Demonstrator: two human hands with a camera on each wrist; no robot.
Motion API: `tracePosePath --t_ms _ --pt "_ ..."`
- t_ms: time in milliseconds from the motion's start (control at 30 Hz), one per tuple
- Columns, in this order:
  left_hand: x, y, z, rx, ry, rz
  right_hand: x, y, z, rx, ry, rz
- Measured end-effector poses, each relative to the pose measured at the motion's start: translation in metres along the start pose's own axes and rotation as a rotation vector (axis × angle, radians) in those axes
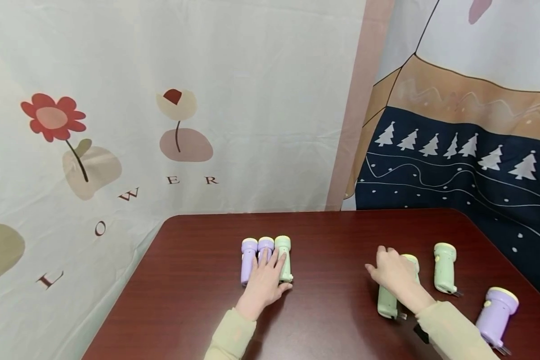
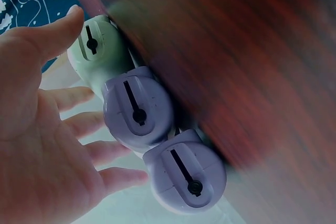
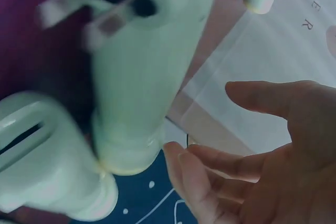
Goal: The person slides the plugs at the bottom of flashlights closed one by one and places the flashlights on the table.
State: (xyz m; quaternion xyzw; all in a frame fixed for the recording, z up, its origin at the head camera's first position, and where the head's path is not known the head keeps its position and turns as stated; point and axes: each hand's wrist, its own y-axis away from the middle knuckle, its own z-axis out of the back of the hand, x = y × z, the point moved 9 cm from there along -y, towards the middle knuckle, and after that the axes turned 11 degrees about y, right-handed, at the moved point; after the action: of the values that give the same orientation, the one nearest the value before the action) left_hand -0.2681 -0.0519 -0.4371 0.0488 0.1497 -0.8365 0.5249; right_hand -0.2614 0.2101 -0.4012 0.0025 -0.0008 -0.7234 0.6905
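Observation:
Two purple flashlights [image 1: 248, 257] and a green flashlight [image 1: 283, 245] lie side by side on the table, lens ends away from me. My left hand [image 1: 263, 285] rests over this row with its fingers extended; in the left wrist view the thumb [image 2: 68, 32] lies by the green flashlight's tail end. To the right, my right hand [image 1: 393, 272] hovers beside and partly over another green flashlight [image 1: 388, 302], whose plug prongs stick out. The right wrist view shows the thumb [image 3: 257, 95] apart from the bent fingers, with nothing held between them.
A further green flashlight [image 1: 444, 267] and a larger-looking purple flashlight [image 1: 495, 315] lie toward the right edge of the dark red table [image 1: 328, 310]. A small black object [image 1: 421, 333] shows beside the right sleeve. Printed cloth [image 1: 270, 100] hangs behind the table.

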Motion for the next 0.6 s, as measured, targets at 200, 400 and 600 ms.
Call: tracePosePath --t_ms 200,400,600 --pt "-0.001 0.000 -0.002 0.016 0.013 0.006 -0.018 0.014 -0.002 0.040 -0.012 -0.057" --pt "0.000 0.000 -0.003 0.021 0.018 0.008 -0.025 0.019 -0.010 0.083 -0.031 -0.082" --pt "0.000 0.000 -0.003 0.015 0.015 0.008 -0.027 0.022 -0.018 0.085 -0.051 -0.093"
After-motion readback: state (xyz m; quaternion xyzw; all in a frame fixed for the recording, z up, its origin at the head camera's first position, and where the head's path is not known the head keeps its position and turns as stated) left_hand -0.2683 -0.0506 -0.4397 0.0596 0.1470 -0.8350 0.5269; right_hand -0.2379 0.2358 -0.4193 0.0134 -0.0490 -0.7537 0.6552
